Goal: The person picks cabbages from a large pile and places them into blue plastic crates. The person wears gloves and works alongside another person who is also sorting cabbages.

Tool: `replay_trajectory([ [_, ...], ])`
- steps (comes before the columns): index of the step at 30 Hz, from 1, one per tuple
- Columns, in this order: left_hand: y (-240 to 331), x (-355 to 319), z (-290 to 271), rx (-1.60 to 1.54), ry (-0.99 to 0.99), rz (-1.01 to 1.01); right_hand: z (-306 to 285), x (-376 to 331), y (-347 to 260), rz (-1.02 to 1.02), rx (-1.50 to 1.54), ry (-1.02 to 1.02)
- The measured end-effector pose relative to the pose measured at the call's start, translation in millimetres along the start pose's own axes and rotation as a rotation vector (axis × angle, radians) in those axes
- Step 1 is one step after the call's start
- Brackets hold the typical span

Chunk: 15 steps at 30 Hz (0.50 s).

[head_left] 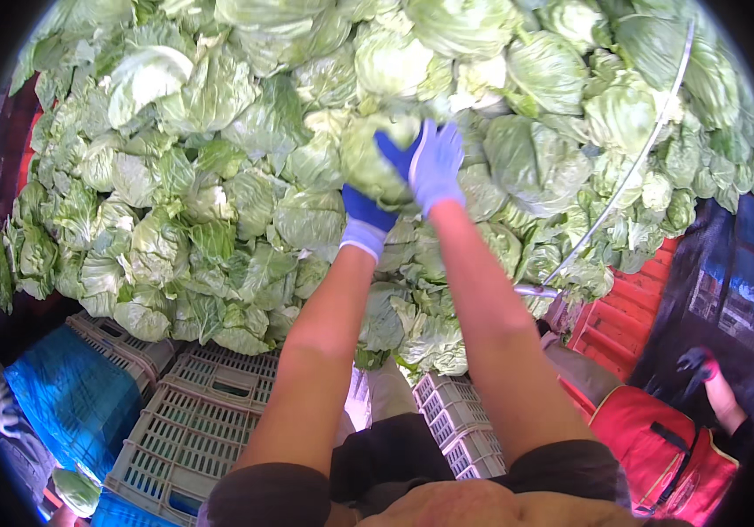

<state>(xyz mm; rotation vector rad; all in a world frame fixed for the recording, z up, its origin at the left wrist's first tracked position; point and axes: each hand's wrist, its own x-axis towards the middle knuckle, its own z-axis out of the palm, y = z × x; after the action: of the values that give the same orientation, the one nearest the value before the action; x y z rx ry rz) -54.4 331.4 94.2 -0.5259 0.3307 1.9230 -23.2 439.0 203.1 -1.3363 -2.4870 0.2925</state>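
Green cabbages fill almost all we can see. They make a big pile (219, 176) that goes from side to side, with many loose, crinkly leaves.

We reach both arms up to one cabbage (375, 156) near the middle of the pile, close to the top. It sits among the other cabbages and touches them all around.

Our left hand (366, 220) wears a blue glove with a pale cuff. It is under the cabbage, at its lower edge, and presses against it. The fingers go behind the leaves, so we cannot tell if they are spread or tight together.

Our right hand (434, 165) wears a lighter blue glove. It lies flat on the right side of the cabbage. Its fingers are spread a little and point up, curved around the round shape. So the two hands hold the cabbage between them, one from below and one from the side.

A thin pale rod (632, 167) runs slanted across the pile on the right.

Down low on the left are pale plastic crates (210, 413) with holes in them, and a blue cloth (69, 395) lies beside them. Another pale crate (460, 422) is between our arms. On the right is a red crate (623, 307). Near it another person's arm in a red sleeve (658, 439) shows, with a dark gloved hand (698, 360).
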Motion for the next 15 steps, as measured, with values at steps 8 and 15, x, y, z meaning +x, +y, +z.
replay_trajectory([
  [8, 83, -144, 29, 0.079, -0.443, -0.246, -227, -142, -21, -0.098, 0.446, -0.051],
  [15, 129, -339, 386, 1.133, -0.573, 0.061, -371, -145, -105, 0.095, 1.342, -0.119],
])
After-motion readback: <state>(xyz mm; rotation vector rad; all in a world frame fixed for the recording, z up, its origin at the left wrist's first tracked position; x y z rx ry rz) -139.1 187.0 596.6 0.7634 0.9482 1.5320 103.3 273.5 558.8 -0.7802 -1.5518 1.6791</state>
